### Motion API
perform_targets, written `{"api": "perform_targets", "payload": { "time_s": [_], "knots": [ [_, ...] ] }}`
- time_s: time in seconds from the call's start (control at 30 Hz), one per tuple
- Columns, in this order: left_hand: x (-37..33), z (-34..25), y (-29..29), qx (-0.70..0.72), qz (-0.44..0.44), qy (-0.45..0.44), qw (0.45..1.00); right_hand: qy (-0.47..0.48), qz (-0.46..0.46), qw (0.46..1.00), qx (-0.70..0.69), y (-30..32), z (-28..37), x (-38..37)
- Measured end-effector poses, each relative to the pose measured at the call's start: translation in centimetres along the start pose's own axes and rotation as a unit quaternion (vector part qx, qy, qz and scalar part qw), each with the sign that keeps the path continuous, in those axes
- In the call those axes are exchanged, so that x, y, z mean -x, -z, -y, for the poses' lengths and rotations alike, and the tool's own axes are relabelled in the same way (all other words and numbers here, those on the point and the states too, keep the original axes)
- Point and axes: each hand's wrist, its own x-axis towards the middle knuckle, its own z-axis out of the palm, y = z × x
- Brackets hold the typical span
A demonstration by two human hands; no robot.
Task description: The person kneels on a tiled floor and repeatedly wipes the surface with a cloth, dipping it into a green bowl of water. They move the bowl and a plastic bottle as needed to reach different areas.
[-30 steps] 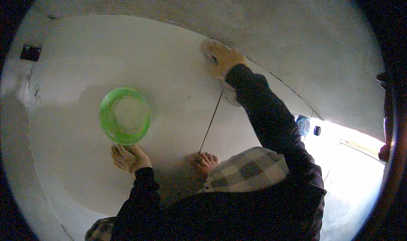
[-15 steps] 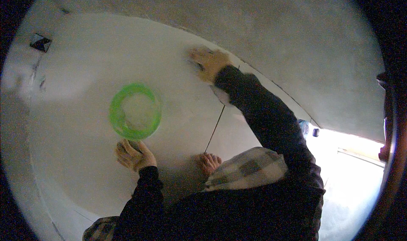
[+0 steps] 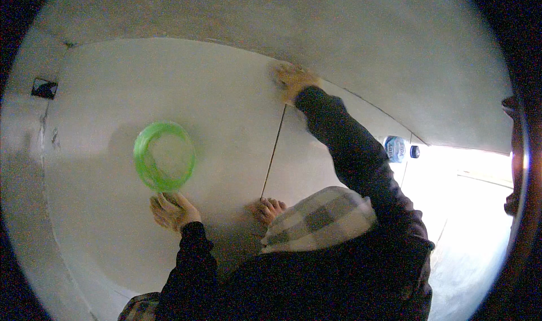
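A round green plastic water dipper (image 3: 138, 157) is left of centre, raised over the pale floor with its shadow beside it. The middle of it looks pale, and I cannot make out whether liquid is in it. My left hand (image 3: 174, 212) is closed at its near edge; the fingers hide the part they grip. Farther out, at the right, my right hand (image 3: 294, 81) reaches low to the floor beside the wall's foot. Motion smears its fingers, so anything under them is hidden.
A grey wall (image 3: 339, 33) runs along the far side. A clear bottle with a blue label (image 3: 394, 149) lies near the bright doorway at the right. A dark square drain opening (image 3: 44, 88) sits at the far left. My bare foot (image 3: 268, 210) stands near a floor seam (image 3: 275, 151).
The dipper and my left hand have shifted a little left and nearer. My right hand has moved right toward the wall's foot. More of the bottle shows now, and the view has tilted slightly.
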Motion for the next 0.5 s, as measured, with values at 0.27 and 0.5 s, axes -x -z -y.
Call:
{"api": "perform_targets", "payload": {
  "time_s": [0.27,0.5],
  "knots": [
    [-9.7,2.7,-3.7,0.201,0.046,0.115,0.972,-0.148,0.147,0.855,-0.474,0.8,-9.8,12.7],
    [-18.3,-3.6,-3.2,0.601,0.122,0.099,0.784,-0.019,0.271,0.341,-0.900,3.4,-6.0,17.3]
  ]
}}
